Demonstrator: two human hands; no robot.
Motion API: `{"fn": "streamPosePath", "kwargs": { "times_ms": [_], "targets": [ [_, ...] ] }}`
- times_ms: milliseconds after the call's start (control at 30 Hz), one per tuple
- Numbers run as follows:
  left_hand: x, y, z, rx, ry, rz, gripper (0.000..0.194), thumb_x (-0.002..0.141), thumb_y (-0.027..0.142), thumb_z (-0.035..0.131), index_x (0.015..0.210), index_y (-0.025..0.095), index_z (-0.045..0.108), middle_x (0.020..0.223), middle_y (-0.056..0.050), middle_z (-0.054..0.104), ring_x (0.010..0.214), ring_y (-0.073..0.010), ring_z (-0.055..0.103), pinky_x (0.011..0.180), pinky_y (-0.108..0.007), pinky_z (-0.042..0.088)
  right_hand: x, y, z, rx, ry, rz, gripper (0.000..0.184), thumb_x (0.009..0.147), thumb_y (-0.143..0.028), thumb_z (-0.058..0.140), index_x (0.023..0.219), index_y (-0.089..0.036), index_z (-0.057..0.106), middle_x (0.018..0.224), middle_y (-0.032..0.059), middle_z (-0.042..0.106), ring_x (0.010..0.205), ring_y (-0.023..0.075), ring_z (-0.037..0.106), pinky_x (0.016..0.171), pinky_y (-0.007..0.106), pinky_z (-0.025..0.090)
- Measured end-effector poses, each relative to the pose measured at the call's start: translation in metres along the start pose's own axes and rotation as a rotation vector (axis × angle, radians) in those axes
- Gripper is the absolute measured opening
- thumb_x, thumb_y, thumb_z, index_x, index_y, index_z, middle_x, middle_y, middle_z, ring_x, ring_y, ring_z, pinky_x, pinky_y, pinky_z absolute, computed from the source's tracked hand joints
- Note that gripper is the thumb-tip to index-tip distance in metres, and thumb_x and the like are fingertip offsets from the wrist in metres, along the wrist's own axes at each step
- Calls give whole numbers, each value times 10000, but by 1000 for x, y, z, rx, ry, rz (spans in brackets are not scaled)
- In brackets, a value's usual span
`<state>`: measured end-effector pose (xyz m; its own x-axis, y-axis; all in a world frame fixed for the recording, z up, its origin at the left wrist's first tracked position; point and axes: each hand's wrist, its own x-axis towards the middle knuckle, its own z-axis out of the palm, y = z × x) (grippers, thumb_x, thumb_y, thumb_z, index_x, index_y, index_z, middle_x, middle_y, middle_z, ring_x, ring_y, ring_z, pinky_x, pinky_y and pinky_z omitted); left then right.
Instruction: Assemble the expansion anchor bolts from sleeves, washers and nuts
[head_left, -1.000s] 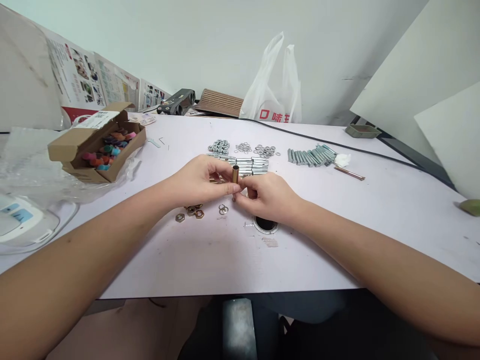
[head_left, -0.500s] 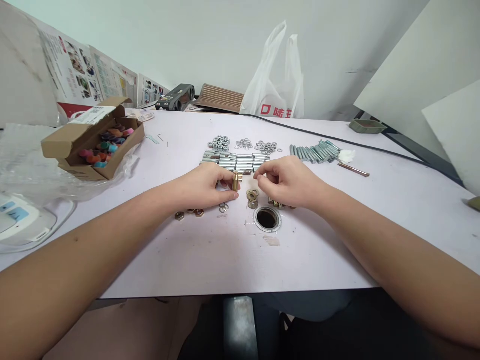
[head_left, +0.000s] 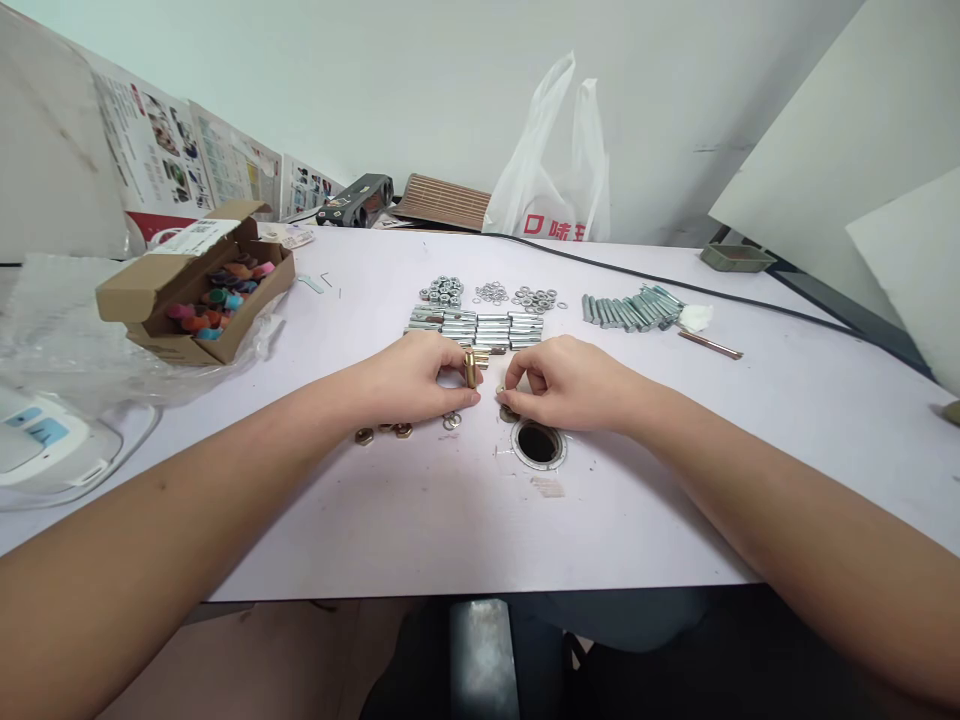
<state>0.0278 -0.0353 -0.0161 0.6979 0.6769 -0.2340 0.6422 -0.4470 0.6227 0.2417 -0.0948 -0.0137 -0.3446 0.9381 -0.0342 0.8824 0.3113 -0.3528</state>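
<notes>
White counter [head_left: 352, 520]: left of hole [head_left: 538, 445], left hand [head_left: 409, 378] pinches brass-coloured sleeve [head_left: 470, 369], probably stiff, slick; grip midway. Right hand [head_left: 566, 378] pinches small piece [head_left: 501, 392].

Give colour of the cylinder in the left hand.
The cylinder is shiny brass-gold; seen in head view.

Tubes [head_left: 493, 330] on tbl [head_left: 375, 520] behind hands [head_left: 416, 378], nuts [head_left: 442, 291] behind those, rods [head_left: 634, 309] R, box [head_left: 247, 325] L.

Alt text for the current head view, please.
The left hand holds a golden tube over a white table while the right hand touches a small piece. Silver cylinders and nuts lie behind; an open cardboard box sits left.
</notes>
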Motion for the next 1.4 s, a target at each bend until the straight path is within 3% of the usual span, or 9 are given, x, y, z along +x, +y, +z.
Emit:
{"fn": "streamPosePath", "kwargs": {
  "times_ms": [200, 400, 533, 700, 1067, 1400],
  "targets": [
    [-2, 3, 1, -75, -1, 14, 299, 809, 445, 559, 950, 209, 677, 622, -4, 590, 334, -99, 494, 277, -211, 339, 1, 0, 1, -6, -7, 5, 240, 807, -408, 571, 829, -203, 692, 639, 0, 630, 513, 94, 457, 499, 250, 281],
    [-1, 9, 2, -85, 149, 153, 271, 801, 373, 579, 986, 206, 687, 652, 13, 604, 408, -61, 475, 367, -180, 371, 1, 0, 1, 2, 16, 4, 230, 817, -392, 577, 913, -199, 656, 657, -4, 638, 532, 100, 482, 503, 245, 289],
    [1, 6, 2, -105, 109, 153, 232, 806, 371, 568, 916, 209, 694, 603, 26, 543, 402, -61, 466, 365, -182, 379, 0, 1, 1, 11, -15, 4, 241, 827, -413, 576, 880, -195, 665, 635, -3, 628, 522, 99, 474, 502, 248, 286],
    [0, 5, 2, -159, 44, 31, 273, 815, 423, 556, 917, 208, 688, 579, 26, 510, 349, -64, 426, 301, -196, 361, 2, 1, 0, 47, -65, 19, 252, 834, -425, 563, 808, -209, 692, 622, -11, 620, 501, 92, 465, 501, 247, 295],
    [-6, 16, -3, -163, 47, -37, 209, 742, 328, 645, 901, 202, 696, 550, 23, 544, 364, -67, 447, 302, -171, 335, 5, 7, 3, 66, -47, 50, 281, 833, -450, 558, 853, -192, 667, 613, -11, 596, 503, 93, 457, 505, 240, 301],
    [2, 3, 0, -146, 55, 79, 216, 777, 374, 605, 881, 207, 694, 603, 13, 558, 426, -75, 476, 375, -197, 396, 5, 1, -1, 204, 13, 46, 251, 842, -385, 563, 815, -155, 659, 529, -27, 539, 443, 65, 415, 490, 233, 293]
  ]
}}
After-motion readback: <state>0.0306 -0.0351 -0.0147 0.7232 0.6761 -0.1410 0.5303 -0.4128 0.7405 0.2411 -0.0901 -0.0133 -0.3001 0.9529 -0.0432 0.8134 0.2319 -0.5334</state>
